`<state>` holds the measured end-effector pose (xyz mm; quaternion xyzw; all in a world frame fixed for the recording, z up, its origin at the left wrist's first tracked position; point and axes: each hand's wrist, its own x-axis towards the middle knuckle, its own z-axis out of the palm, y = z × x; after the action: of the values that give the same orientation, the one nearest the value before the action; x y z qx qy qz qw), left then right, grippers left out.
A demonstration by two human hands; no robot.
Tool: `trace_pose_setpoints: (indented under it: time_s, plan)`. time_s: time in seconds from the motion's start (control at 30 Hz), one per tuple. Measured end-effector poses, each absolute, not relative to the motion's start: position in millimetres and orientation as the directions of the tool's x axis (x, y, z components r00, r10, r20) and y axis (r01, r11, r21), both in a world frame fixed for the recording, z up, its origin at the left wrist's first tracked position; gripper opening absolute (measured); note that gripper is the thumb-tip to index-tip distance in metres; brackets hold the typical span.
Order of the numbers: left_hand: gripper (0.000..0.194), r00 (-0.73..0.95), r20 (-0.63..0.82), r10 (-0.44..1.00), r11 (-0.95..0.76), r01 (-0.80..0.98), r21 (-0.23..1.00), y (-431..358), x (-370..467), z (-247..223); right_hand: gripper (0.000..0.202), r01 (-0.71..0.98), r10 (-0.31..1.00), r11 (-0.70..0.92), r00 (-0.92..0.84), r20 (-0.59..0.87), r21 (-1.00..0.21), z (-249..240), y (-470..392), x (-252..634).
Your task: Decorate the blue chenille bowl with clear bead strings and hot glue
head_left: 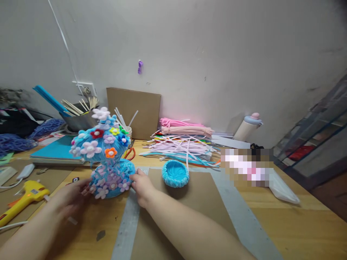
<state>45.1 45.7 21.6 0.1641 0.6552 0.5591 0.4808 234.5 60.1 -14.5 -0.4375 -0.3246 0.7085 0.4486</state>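
A blue fuzzy pipe-cleaner ornament [101, 148] stands on the left of the table. It has a domed top and a rounded base, both dotted with felt-like flowers in pink, lilac, red, orange and yellow. My left hand [77, 193], slightly blurred, grips the base from the left. On the other side, the fingers of my right hand [142, 186] press against the base's right edge. To the right of that hand, a small blue pipe-cleaner bowl [175, 174] rests upright on brown cardboard [184, 213], its hollow facing up.
Bundles of coloured pipe cleaners [181, 144] lie at the back by the wall. A yellow glue gun [28, 198] with its cord is at far left. Behind the ornament are a metal pot [78, 121] of sticks and a blue folder [55, 150]. A bottle [248, 128] leans back right.
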Motion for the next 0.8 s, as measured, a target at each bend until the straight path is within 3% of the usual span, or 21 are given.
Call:
trace_pose_setpoints:
  time_s: [0.1, 0.23, 0.5, 0.8]
  plan:
    - [0.012, -0.325, -0.512, 0.796, 0.406, -0.342, 0.848, 39.1, 47.9, 25.1, 0.032, -0.384, 0.903, -0.429, -0.209, -0.375, -0.818, -16.8, 62.2, 238.4]
    - [0.017, -0.247, -0.470, 0.848, 0.361, -0.381, 0.851, 26.1, 59.0, 25.9, 0.031, -0.424, 0.883, -0.470, -0.241, -0.404, -0.774, -11.7, 64.7, 243.4]
    - [0.023, -0.337, -0.358, 0.871, 0.189, -0.443, 0.877, 8.9, 61.6, 27.2, 0.027, -0.435, 0.839, -0.543, -0.313, -0.445, -0.718, 5.4, 37.5, 265.6]
    - [0.031, -0.482, -0.297, 0.824, 0.066, -0.440, 0.896, 27.1, 14.4, 65.0, 0.041, -0.325, 0.744, -0.637, -0.495, -0.448, -0.699, 17.4, -26.9, 325.8]
